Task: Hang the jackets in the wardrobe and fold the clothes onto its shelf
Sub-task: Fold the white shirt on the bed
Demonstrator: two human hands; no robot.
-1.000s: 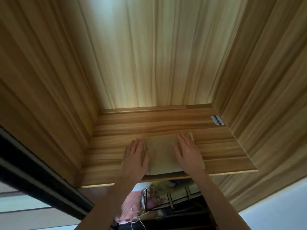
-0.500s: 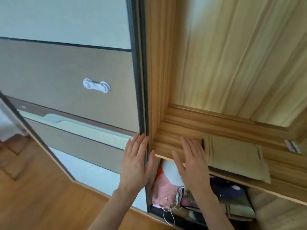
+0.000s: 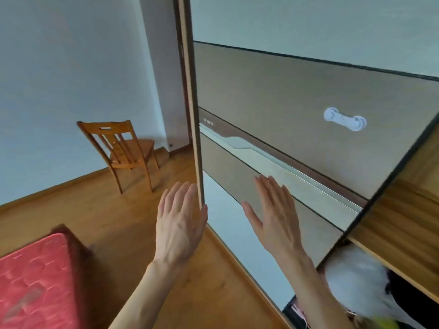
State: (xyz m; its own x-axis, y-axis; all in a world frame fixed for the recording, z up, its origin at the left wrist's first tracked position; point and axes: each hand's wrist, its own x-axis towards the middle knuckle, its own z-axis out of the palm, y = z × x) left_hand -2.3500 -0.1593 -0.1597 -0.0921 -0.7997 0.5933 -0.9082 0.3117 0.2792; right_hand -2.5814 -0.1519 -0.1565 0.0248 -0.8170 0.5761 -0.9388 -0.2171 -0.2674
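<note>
Both hands are empty, fingers straight: left hand [image 3: 179, 227] beside the brown-and-grey sliding wardrobe door [image 3: 297, 119], right hand [image 3: 275, 218] before it. Fingers risk pinching against the door's edge.

The red mattress [image 3: 33, 279] is cut off by the left and bottom edges. At the lower right, a blurred white garment [image 3: 356, 279] sits under the wardrobe shelf [image 3: 389, 264], its shape unreadable. Both forearms run out of the bottom edge, and the wardrobe door [image 3: 308, 91] runs past the top.
</note>
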